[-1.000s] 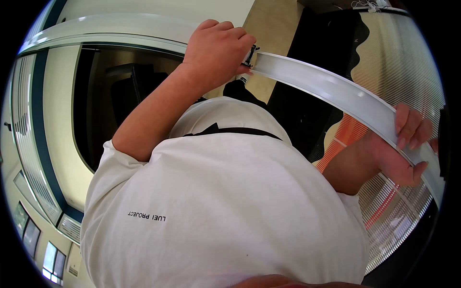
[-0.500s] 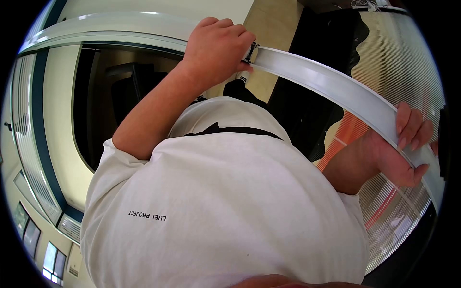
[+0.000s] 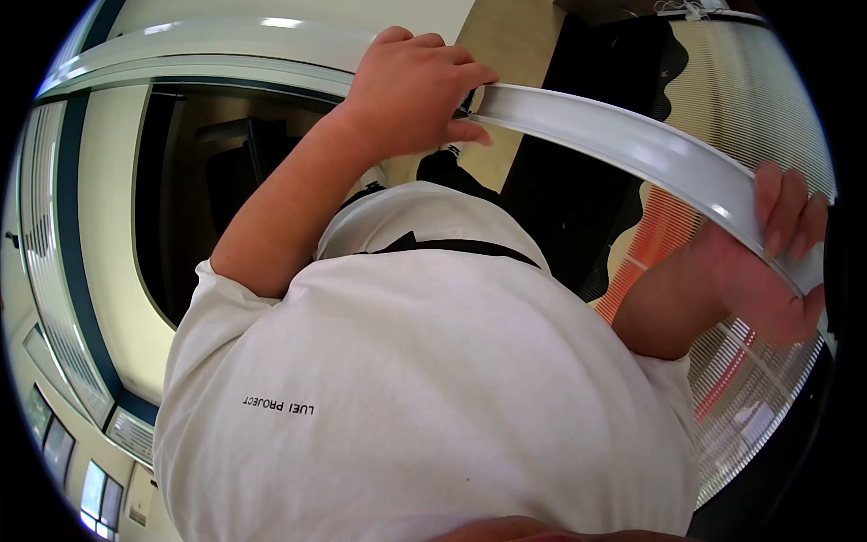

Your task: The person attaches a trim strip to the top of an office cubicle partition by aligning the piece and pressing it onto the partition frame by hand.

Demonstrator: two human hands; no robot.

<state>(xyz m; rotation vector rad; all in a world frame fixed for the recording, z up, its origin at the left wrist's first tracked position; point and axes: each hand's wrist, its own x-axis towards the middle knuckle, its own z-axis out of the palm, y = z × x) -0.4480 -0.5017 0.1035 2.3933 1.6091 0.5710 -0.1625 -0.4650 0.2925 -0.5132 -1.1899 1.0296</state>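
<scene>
A long white channel [image 3: 623, 140] curves across the upper right of the head view. My left hand [image 3: 411, 90] is closed around its left end, beside a small dark fitting [image 3: 466, 104]; index finger and thumb reach along opposite edges of the channel, and the palm hides part of the end. Near the right edge of the view, my right hand [image 3: 763, 262] grips the channel with its fingers over the top and its thumb below.
A glossy pale ledge [image 3: 208, 45] runs off to the left. Below it, a black chair [image 3: 239, 172] stands in a dark recess. Dark wavy-edged panels [image 3: 560, 199] and a ribbed translucent sheet [image 3: 750, 99] lie at the right. My feet show beneath the channel.
My right hand has shifted right and slightly up with the channel. The index finger and thumb of my left hand now stretch farther right along the channel's end.
</scene>
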